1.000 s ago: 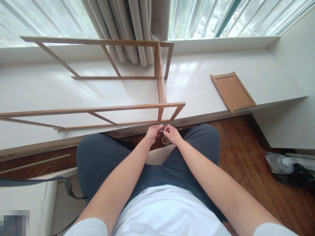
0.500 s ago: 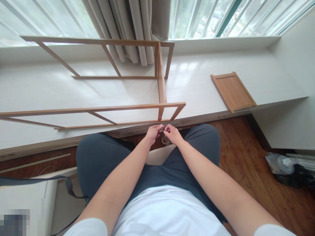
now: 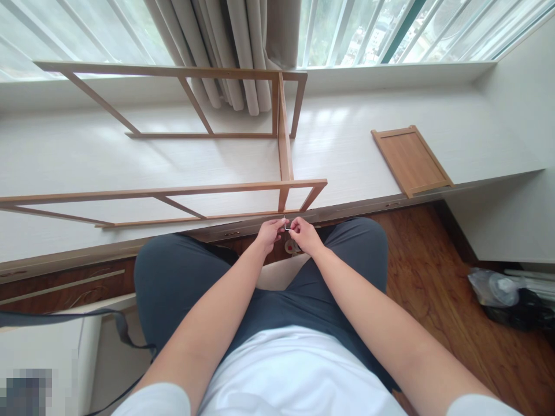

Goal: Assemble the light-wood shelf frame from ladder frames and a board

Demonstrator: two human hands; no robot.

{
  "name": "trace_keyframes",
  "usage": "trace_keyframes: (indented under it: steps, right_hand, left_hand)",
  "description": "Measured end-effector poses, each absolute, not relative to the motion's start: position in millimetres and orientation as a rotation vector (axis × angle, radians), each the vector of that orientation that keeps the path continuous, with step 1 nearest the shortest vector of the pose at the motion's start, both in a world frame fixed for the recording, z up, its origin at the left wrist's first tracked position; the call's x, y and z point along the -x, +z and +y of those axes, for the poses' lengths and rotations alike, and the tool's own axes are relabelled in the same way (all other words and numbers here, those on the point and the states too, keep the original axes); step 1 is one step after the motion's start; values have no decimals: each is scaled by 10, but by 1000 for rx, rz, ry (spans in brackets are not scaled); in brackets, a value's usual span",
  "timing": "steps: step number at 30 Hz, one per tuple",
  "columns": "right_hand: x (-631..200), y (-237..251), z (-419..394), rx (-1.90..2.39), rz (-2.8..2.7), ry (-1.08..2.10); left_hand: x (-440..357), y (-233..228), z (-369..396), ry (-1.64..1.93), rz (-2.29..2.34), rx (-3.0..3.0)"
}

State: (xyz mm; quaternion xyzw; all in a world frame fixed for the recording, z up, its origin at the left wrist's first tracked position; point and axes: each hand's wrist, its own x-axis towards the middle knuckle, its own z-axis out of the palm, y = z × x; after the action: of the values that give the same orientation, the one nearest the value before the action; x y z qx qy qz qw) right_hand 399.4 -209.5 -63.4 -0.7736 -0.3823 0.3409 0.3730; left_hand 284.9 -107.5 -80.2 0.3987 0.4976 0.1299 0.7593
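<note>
A small bent metal hex key [image 3: 287, 228] is between my two hands, just in front of the wooden frame's lower right corner. My right hand [image 3: 306, 237] is closed in a pinch on its short arm. Closed fingertips of my left hand [image 3: 269, 236] are at its upright end; whether a screw is there too is too small to tell. The brown wooden frame [image 3: 234, 186] has two ladder-like sides, joined near their right ends by a crosspiece [image 3: 284, 138]. It rests on the white ledge, beyond my hands.
A wooden panel [image 3: 410, 160] lies on the ledge [image 3: 347, 138] to the right, slightly over its front edge. Grey curtains [image 3: 247, 52] hang behind the frame. Bags [image 3: 498, 292] lie on the wooden floor at right. A dark strap [image 3: 124, 329] is at lower left.
</note>
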Motion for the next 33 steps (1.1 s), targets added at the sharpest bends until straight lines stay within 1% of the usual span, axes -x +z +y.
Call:
trace_keyframes:
  steps: [22,26,33]
  right_hand:
    - [-3999,-614,-2078,2128,-1065,818]
    - [-3993,-631,-2066,2091,-1038,894]
    - [-3988,-660,-2054,1932,-976,1126]
  left_hand:
    - [-2875,-824,-1072,303,1086,-802]
    - [-2886,-831,-1078,305,1079,-795]
    - [-2903,-849,-1091,315,1071,-803]
